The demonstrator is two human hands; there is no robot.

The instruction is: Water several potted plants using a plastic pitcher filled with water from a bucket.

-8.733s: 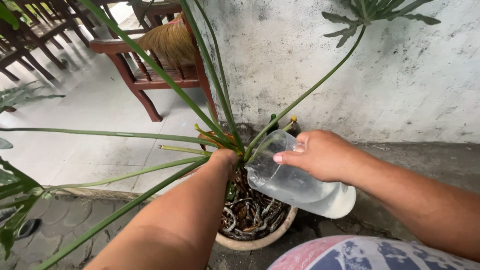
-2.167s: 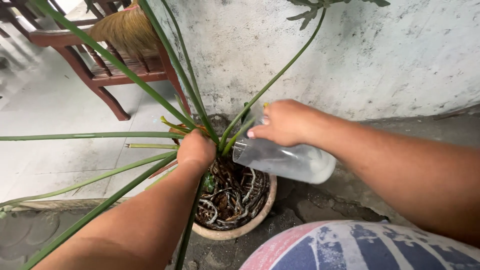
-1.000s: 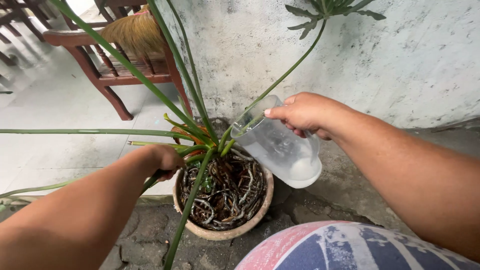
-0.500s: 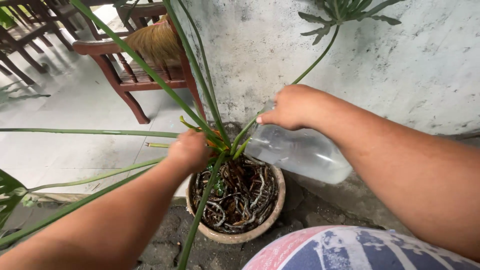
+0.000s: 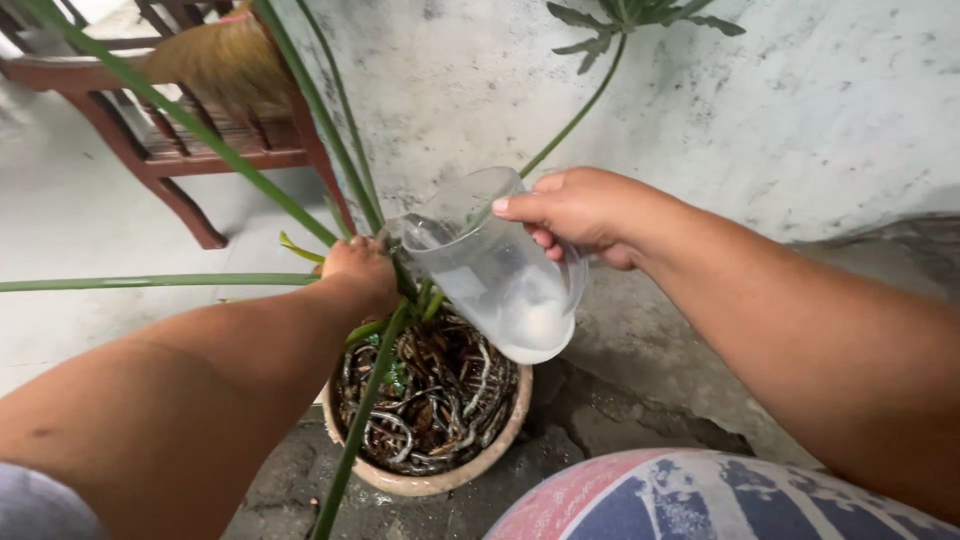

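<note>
My right hand grips a clear plastic jug by its handle, tilted with its mouth up and to the left; a little cloudy water lies at its bottom. The jug hangs over a round clay pot full of tangled roots. My left hand reaches into the base of the plant and is closed around its green stems where they meet. Long green leaf stalks spread out from there to the left and upward.
A stained white wall rises right behind the pot. A dark red wooden chair with a straw broom head on it stands at the back left on pale floor tiles. My patterned clothing fills the bottom right.
The jug has tipped back from nearly lying flat to mouth-up. My left hand stays at the base of the stems. The view has shifted slightly to the right.
</note>
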